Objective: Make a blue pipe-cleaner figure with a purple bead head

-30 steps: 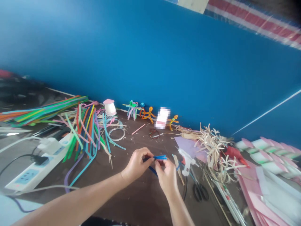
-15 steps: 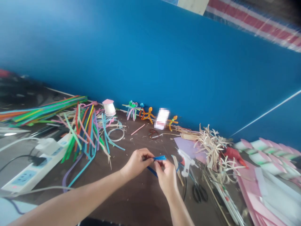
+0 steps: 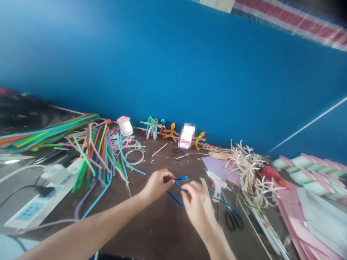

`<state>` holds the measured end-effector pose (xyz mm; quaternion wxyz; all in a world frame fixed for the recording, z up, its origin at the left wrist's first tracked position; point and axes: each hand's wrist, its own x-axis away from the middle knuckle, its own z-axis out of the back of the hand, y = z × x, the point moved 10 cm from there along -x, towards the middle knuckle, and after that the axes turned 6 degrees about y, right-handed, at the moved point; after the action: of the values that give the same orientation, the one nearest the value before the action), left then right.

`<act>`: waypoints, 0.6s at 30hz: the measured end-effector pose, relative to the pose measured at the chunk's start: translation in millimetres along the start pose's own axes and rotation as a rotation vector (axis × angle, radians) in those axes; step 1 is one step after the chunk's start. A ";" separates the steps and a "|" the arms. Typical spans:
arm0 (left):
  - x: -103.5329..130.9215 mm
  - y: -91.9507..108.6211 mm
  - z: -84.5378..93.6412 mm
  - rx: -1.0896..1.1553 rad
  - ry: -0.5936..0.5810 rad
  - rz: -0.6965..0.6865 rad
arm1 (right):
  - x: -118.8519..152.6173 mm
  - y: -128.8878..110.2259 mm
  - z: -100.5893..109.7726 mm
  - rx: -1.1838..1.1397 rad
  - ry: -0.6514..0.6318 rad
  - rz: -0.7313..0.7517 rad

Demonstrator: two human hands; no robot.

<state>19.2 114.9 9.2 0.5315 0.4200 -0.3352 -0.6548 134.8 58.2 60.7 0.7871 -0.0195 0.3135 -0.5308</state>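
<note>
"What are your hands doing?"

"My left hand pinches a folded blue craft stem between thumb and finger, the loops poking out towards my right. My right hand has its fingertips drawn close around a blue strand that curves down from the fold."

"And where is that stem?"

"Up off the table, in front of me between my two hands. A darker blue length slants below it."

"Anything in your way?"

"Between my hands, no. Just past my right hand lie a white glue gun and black-handled scissors, so that side is tight. Further right there's a pale strip bundle, something red and pink paper."

"The other side?"

"A loose heap of coloured stems, with a white power strip beside it, near my left forearm."

"Straight ahead?"

"A clear ring, a pink stick, a beaded bracelet, then orange figures along the blue wall."
</note>
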 end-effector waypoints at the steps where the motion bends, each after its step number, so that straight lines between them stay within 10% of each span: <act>1: 1.3 3.7 -0.3 -0.038 -0.004 -0.039 | -2.2 -2.9 1.9 0.018 0.000 0.018; 11: 21.1 41.7 -14.0 -0.111 -0.293 -0.301 | -26.5 23.2 -11.8 -0.308 -0.174 -0.100; 18: 21.1 22.1 -12.5 0.213 -0.340 -0.043 | -24.2 26.9 -33.8 -0.552 -0.272 -0.174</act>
<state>37.9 89.8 19.4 0.4055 0.3643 -0.4787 -0.6883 133.8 100.6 35.3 0.7385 -0.3299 0.3346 -0.4836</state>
